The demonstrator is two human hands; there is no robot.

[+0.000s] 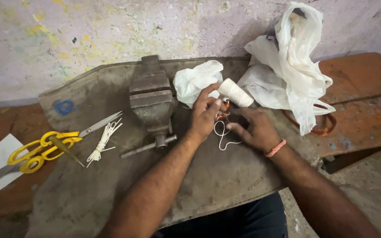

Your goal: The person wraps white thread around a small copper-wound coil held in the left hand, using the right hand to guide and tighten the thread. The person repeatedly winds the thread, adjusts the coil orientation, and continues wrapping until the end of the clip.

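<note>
The desk (225, 176) is a worn, grey slab with a painted wall behind it and a reddish wooden bench at its right. On its far right lies a heap of white plastic bags (294, 70), with a smaller crumpled white bag (195, 79) just left of it. A small iron bench vise (151, 99) stands left of centre, its handle bar pointing to the near left. At the left edge lie yellow-handled scissors (45, 147), blades pointing both ways, and beside them a small bundle of cut white string (104, 141).

Both hands meet just right of the vise. The left hand (206, 115) curls its fingers about a small copper wire coil (222, 115), pinching it from the left. The right hand (254, 128) rests on the desk with its fingers bent toward the same coil from the right, pinching the white thread (221, 134) that loops down to the near side of the coil. A spool of white thread (235, 92) lies touching the left fingertips on the far side, its long axis running from far left to near right. The coil sits between the two hands, the left nearer it.
</note>
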